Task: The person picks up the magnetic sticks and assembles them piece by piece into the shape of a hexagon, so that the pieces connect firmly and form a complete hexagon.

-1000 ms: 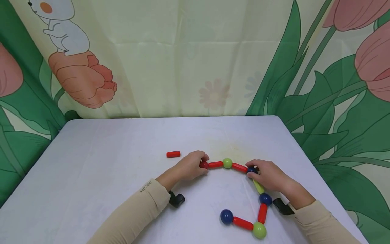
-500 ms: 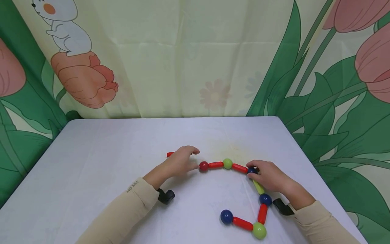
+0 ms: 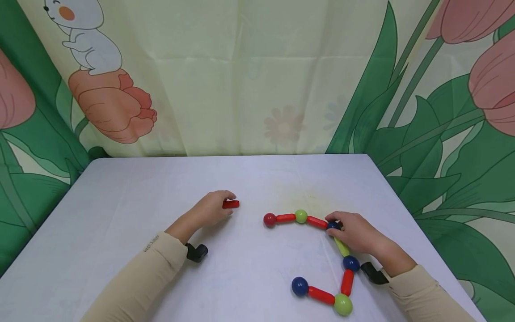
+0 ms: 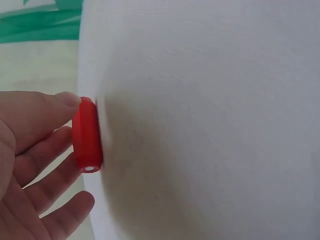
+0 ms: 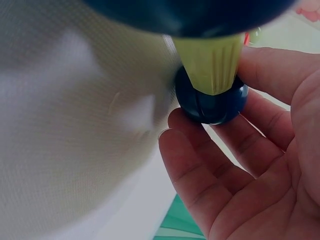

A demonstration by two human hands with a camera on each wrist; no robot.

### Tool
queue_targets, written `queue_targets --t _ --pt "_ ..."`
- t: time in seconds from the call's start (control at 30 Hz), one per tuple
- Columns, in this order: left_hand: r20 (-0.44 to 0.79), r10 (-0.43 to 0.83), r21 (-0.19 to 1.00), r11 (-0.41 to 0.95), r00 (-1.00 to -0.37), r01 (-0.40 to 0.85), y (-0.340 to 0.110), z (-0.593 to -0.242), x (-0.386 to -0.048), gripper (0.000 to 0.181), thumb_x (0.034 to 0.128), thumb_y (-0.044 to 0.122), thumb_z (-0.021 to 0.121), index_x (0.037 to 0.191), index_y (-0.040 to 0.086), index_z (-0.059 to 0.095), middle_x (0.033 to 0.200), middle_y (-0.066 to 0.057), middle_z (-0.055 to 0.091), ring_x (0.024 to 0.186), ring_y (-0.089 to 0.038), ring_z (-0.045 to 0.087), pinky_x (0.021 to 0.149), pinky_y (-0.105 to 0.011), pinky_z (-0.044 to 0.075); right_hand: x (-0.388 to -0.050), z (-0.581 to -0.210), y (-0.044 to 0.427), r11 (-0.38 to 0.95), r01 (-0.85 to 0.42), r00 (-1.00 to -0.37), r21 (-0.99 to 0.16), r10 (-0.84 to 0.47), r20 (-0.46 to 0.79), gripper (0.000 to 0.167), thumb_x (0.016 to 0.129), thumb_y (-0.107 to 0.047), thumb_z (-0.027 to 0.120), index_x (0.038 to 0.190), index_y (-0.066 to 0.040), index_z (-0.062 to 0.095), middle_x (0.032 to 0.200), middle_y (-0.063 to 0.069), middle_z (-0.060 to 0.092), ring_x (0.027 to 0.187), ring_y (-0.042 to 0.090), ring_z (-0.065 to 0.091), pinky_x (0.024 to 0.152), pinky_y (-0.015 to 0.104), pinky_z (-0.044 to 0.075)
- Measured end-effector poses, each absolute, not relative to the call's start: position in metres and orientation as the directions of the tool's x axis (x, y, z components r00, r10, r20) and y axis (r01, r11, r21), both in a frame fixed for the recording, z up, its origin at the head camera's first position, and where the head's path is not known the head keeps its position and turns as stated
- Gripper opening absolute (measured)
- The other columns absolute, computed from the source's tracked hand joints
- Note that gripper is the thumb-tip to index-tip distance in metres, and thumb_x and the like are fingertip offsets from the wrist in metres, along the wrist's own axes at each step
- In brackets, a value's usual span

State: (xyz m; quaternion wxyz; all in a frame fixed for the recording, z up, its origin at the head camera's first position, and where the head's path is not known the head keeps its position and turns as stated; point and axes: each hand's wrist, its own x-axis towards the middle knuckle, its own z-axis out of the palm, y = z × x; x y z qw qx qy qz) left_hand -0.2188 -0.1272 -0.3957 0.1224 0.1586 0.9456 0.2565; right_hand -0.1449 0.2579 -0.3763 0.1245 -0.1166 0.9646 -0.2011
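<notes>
In the head view my left hand (image 3: 213, 209) is at a loose red rod (image 3: 231, 204) on the table. The left wrist view shows the thumb against one end of this rod (image 4: 87, 135), fingers curled behind it. My right hand (image 3: 356, 232) grips a dark blue ball (image 3: 333, 226) in a chain of balls and rods. In the right wrist view, a yellow-green rod (image 5: 207, 65) joins that ball to another blue ball. The chain's far end is a red ball (image 3: 270, 219); the near end is a blue ball (image 3: 299, 286).
The chain curves round the table's right half, with green balls (image 3: 301, 216) and red rods (image 3: 320, 295) along it. A white cloth covers the table (image 3: 132, 214). Behind hangs a curtain (image 3: 249, 89) printed with tulips and a white animal.
My left hand has let go of the red ball and moved left to the loose red rod, its fingers now round it. The right hand and the chain have stayed in place.
</notes>
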Motion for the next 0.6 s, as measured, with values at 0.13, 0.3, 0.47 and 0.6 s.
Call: queue_targets --t 0.13,0.3,0.47,0.6 --pt "-0.162 0.371 0.536 0.811 -0.914 0.234 -0.1301 -0.3954 -0.2163 0.037 0.0916 0.009 0.072 0.128 0.007 0.064 0.11 -0.007 0.065 0.096 -0.022 0.059 0.085 -0.037 0.051 -0.1455 -0.3768 0.2581 0.893 -0.173 -0.942 -0.415 -0.273 -0.194 0.041 0.092 -0.019 0.073 0.128 -0.003 0.063 0.116 0.016 0.064 0.097 0.028 0.059 0.081 0.046 0.057" --pt "-0.186 0.39 0.565 0.794 -0.902 0.226 -0.1298 -0.3923 -0.2101 0.038 0.0914 0.005 0.07 0.128 0.008 0.063 0.103 -0.003 0.064 0.088 -0.018 0.059 0.076 -0.031 0.051 -0.1457 -0.3772 0.2583 0.895 -0.167 -0.943 -0.413 -0.267 -0.197 0.041 0.092 -0.019 0.073 0.128 -0.003 0.063 0.115 0.015 0.064 0.095 0.026 0.058 0.079 0.044 0.057" --pt "-0.2 0.378 0.579 0.79 -0.904 0.202 -0.1291 -0.3925 -0.2097 0.042 0.0916 0.004 0.069 0.132 0.009 0.061 0.098 -0.002 0.063 0.087 -0.018 0.058 0.075 -0.031 0.051 -0.1456 -0.3779 0.2582 0.894 -0.169 -0.943 -0.416 -0.269 -0.194 0.04 0.092 -0.019 0.073 0.128 -0.003 0.063 0.116 0.015 0.064 0.096 0.026 0.058 0.08 0.045 0.057" --pt "-0.206 0.386 0.58 0.788 -0.899 0.206 -0.1277 -0.3932 -0.2119 0.044 0.0908 0.006 0.071 0.133 0.01 0.06 0.096 -0.001 0.062 0.086 -0.018 0.057 0.075 -0.031 0.051 -0.1456 -0.3784 0.258 0.892 -0.17 -0.943 -0.42 -0.271 -0.194 0.041 0.092 -0.019 0.073 0.128 -0.003 0.063 0.116 0.015 0.064 0.097 0.027 0.058 0.081 0.045 0.057"
